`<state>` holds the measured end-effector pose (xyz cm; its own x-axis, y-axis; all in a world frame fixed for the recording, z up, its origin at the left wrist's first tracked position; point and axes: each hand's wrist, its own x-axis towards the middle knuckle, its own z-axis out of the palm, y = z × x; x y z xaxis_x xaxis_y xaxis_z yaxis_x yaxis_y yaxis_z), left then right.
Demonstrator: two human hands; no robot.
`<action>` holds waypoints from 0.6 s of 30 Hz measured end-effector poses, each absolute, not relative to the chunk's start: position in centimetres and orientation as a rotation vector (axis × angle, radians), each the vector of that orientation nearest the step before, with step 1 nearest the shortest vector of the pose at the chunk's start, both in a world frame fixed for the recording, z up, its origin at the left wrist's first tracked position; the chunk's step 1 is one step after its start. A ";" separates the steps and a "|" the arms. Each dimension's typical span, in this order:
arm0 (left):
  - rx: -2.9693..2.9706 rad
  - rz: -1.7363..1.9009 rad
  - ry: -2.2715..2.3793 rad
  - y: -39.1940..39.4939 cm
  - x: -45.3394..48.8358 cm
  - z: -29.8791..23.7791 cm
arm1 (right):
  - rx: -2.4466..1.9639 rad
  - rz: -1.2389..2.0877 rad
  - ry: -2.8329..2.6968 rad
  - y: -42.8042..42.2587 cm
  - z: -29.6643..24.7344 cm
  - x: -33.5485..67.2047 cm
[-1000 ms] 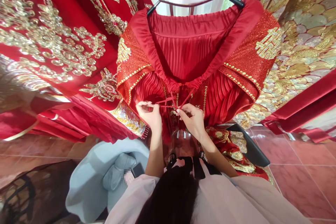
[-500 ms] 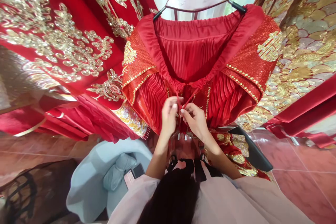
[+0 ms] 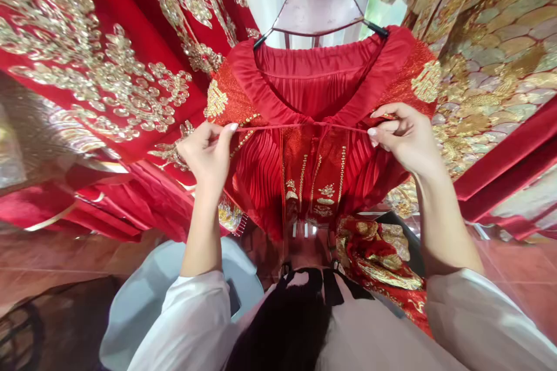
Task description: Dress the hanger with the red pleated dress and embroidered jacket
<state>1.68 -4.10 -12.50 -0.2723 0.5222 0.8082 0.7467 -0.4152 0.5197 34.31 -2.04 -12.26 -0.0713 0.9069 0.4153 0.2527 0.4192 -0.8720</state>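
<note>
A red pleated skirt [image 3: 317, 168] with gold embroidery hangs by its waistband from a dark hanger [image 3: 319, 11] in front of me. A thin red drawstring [image 3: 304, 125] runs taut across the front of the waist. My left hand [image 3: 206, 153] pinches its left end. My right hand [image 3: 402, 136] is closed on its right end, out to the side of the skirt. Both hands are raised and wide apart.
Red garments with gold sequin embroidery [image 3: 100, 75] hang at the left, gold scale-patterned fabric [image 3: 496, 64] at the right. A red and gold cloth [image 3: 383, 261] lies on a dark seat below. A pale blue bundle [image 3: 143, 301] sits on the reddish tile floor [image 3: 517, 266].
My hands were together at the skirt's front centre, working the drawstring. They have moved apart and upward, pulling the string out straight and taut to both sides.
</note>
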 end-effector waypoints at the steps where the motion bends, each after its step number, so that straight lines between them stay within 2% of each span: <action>1: -1.734 -1.653 -1.608 -3.7 1.8 -12.4 | -1.074 0.655 -1.633 -1.7 -12.4 34.6; 7: -1.726 -1.223 -1.664 -2.2 8.2 -14.6 | -1.364 -0.055 -1.931 -1.9 -13.4 32.4; 9: -1.865 -1.128 -1.664 -1.5 10.3 -15.3 | -1.435 -0.160 -1.897 -2.0 -13.2 30.9; 12: -2.004 -1.069 -1.713 -0.3 12.0 -15.8 | -1.419 -0.146 -1.865 -1.7 -12.7 28.6; 14: -2.060 -1.179 -1.726 0.2 12.2 -15.8 | -1.402 -0.094 -1.875 -1.0 -12.7 27.3; 18: -2.249 -1.711 -1.634 0.4 11.5 -15.3 | -1.359 0.077 -1.788 0.5 -13.3 25.8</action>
